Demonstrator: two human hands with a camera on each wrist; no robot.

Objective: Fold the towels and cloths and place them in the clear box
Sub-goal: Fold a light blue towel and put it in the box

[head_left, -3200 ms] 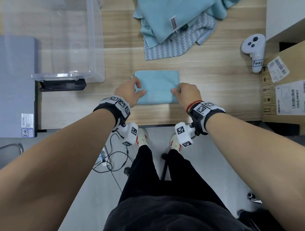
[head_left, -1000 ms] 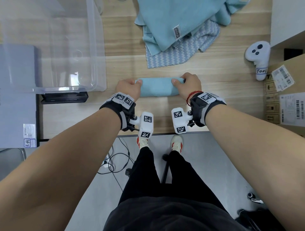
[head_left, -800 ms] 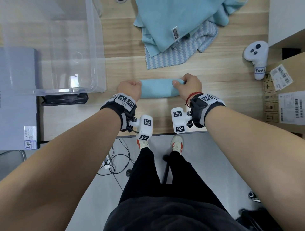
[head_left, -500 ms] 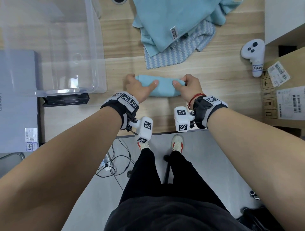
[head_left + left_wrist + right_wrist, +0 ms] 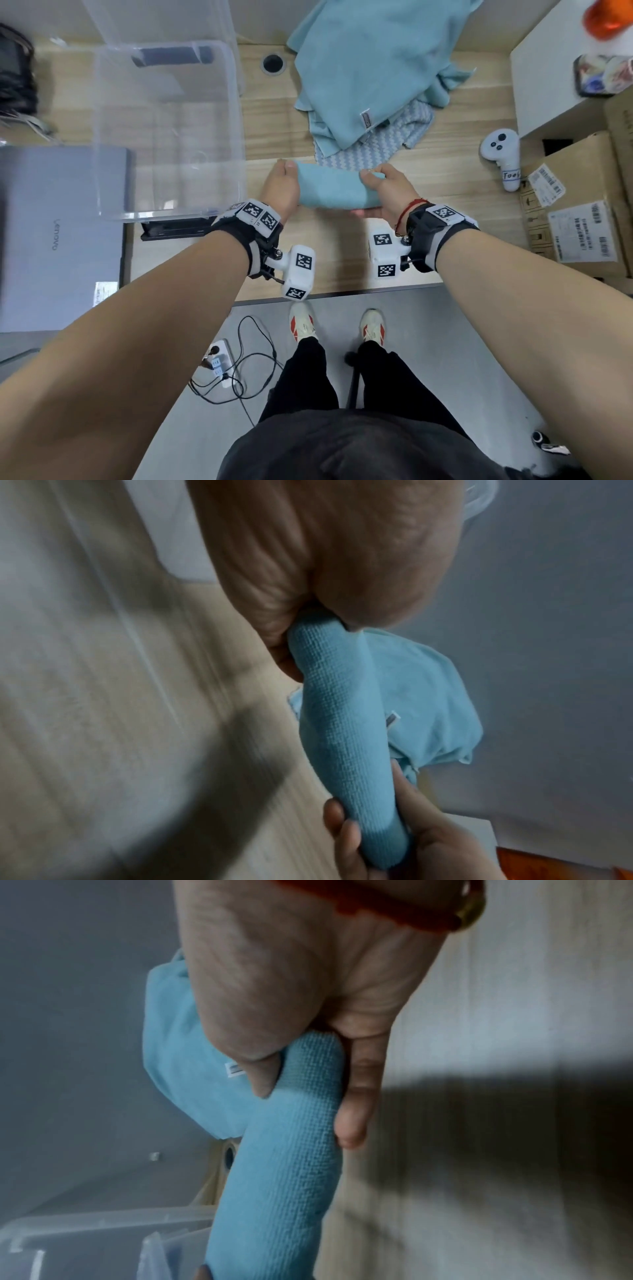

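Observation:
A folded light blue cloth [image 5: 334, 186] is held just above the wooden desk [image 5: 445, 212], stretched between both hands. My left hand [image 5: 282, 186] grips its left end, thumb on top, and my right hand [image 5: 385, 186] pinches its right end. In the left wrist view the folded cloth [image 5: 346, 739] runs from my left hand down to the other hand's fingers [image 5: 346, 829]. The right wrist view shows the same cloth [image 5: 287, 1156] clamped between thumb and fingers. The clear box [image 5: 236, 137] stands empty just left of the cloth. A pile of unfolded blue towels [image 5: 370, 68] lies behind.
A grey laptop [image 5: 58, 236] lies at the far left under the box's corner. A white controller [image 5: 501, 154] and cardboard boxes [image 5: 582, 205] sit at the right. A chevron-patterned cloth [image 5: 376, 144] pokes out under the towel pile. A cable hole [image 5: 273, 63] is near the box.
The flat folded cloth was folded once more into a narrow bundle. Both hands have since lifted it off the desk and carried it slightly away and to the left, nearer the box.

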